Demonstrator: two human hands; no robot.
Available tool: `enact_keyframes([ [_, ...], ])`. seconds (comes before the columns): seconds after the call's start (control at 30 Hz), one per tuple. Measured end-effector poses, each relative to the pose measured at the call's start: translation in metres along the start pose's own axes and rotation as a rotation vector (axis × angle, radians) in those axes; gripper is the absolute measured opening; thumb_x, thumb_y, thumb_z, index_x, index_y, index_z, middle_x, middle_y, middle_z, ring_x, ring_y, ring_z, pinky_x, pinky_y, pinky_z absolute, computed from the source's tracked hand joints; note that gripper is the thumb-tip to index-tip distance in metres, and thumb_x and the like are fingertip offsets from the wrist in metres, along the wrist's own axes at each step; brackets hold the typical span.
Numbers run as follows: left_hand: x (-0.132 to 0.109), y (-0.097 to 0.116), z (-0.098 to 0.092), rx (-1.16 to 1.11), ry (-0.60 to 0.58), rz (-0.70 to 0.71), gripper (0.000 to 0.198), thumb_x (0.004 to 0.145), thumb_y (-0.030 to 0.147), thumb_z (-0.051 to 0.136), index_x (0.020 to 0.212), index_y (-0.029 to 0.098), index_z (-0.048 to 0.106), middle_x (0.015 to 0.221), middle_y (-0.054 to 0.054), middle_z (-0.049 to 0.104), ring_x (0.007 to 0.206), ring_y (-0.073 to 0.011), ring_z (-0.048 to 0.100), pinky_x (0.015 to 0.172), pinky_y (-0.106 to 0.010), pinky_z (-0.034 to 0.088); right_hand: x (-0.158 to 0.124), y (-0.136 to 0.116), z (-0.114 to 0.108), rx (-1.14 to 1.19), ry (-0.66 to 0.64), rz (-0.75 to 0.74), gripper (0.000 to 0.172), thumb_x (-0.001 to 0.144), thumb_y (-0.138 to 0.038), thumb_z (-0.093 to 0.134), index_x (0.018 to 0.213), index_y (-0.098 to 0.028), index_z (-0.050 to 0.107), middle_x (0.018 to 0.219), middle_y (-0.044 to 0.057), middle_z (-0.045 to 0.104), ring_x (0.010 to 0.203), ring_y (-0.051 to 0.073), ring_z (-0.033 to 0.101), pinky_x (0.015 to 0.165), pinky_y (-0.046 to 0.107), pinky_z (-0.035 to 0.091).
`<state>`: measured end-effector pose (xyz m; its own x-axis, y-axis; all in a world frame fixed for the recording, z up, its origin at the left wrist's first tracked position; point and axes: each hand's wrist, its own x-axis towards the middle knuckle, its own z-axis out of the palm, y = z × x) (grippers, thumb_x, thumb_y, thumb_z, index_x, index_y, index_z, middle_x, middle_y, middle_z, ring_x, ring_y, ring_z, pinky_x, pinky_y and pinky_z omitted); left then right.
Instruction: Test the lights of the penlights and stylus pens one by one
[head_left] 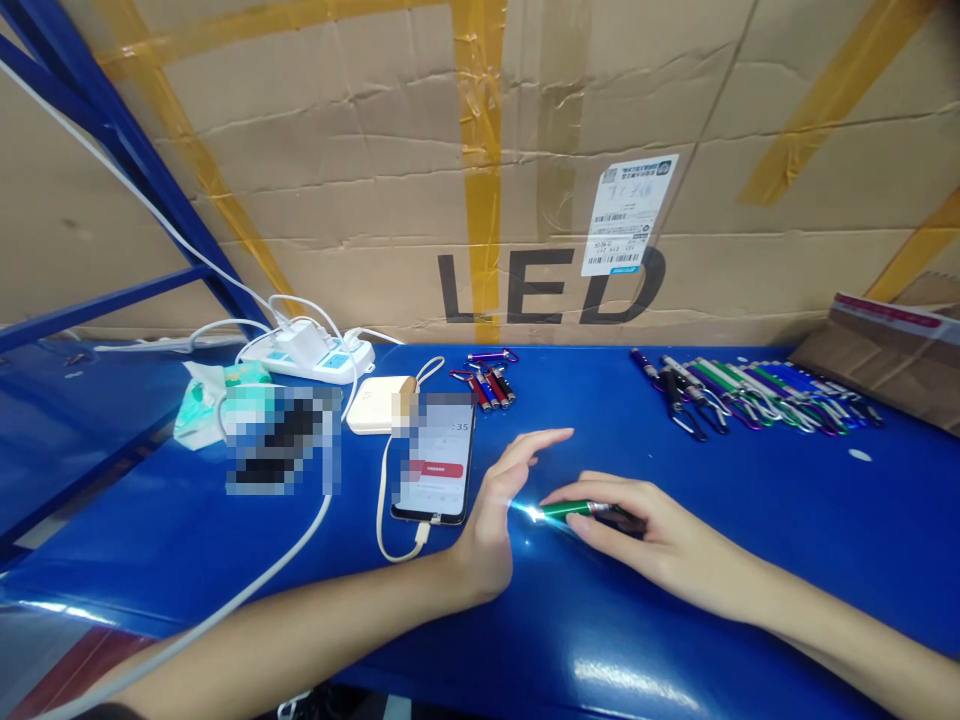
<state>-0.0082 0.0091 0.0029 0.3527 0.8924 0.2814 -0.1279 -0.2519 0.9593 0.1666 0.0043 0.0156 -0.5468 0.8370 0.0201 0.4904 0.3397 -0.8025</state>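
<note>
My right hand [637,525] grips a small green flashlight [568,511] between thumb and fingers, above the blue table [600,620]. Its front end, pointing left, is lit with a bright white glow. Just left of that light, my left hand [499,510] is held upright on its edge, palm facing the beam, fingers stretched out and holding nothing. Behind my left hand lies a phone [435,490] with its screen on and a cable plugged into its lower end. A dark clip or strap at the flashlight's rear is partly hidden by my right hand.
Several keychain flashlights [757,390] lie in a row at the back right. A smaller group of flashlights [491,388] sits behind the phone. A power bank [381,404], a power strip [315,358] and a tissue pack [225,395] stand left. A cardboard box [360,180] walls the back.
</note>
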Motion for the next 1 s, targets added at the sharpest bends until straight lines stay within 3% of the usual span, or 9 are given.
enact_keyframes([
  [0.3,-0.0012,-0.0005,0.0007,-0.002,-0.003,-0.007,0.052,0.088,0.027,0.018,0.123,0.013,0.052,0.131,-0.006,0.051,0.123,-0.0239,0.04,0.101,-0.038,0.028,0.0,-0.0002,-0.0021,-0.074,0.031,0.035,0.028,0.088,-0.04,0.05,0.105,-0.026,0.068,0.095,0.003,0.065,0.084,0.016,0.061,0.065,0.023,0.049],
  [0.5,-0.0004,-0.0011,-0.0004,-0.004,-0.005,-0.014,0.052,0.088,0.029,0.019,0.124,0.013,0.052,0.131,-0.006,0.05,0.123,-0.0239,0.04,0.101,-0.038,0.027,-0.0003,0.0004,-0.0018,-0.117,0.031,0.007,0.028,0.089,-0.041,0.048,0.106,-0.03,0.067,0.098,0.0,0.066,0.088,0.016,0.06,0.078,0.027,0.047],
  [1.0,-0.0019,-0.0011,-0.0002,0.007,-0.013,-0.015,0.05,0.089,0.027,0.018,0.124,0.015,0.052,0.131,-0.006,0.051,0.122,-0.0242,0.04,0.1,-0.039,0.028,0.0011,0.0023,-0.001,-0.1,0.003,0.021,0.033,0.092,-0.041,0.042,0.114,-0.029,0.063,0.106,0.002,0.064,0.099,0.019,0.058,0.085,0.031,0.046],
])
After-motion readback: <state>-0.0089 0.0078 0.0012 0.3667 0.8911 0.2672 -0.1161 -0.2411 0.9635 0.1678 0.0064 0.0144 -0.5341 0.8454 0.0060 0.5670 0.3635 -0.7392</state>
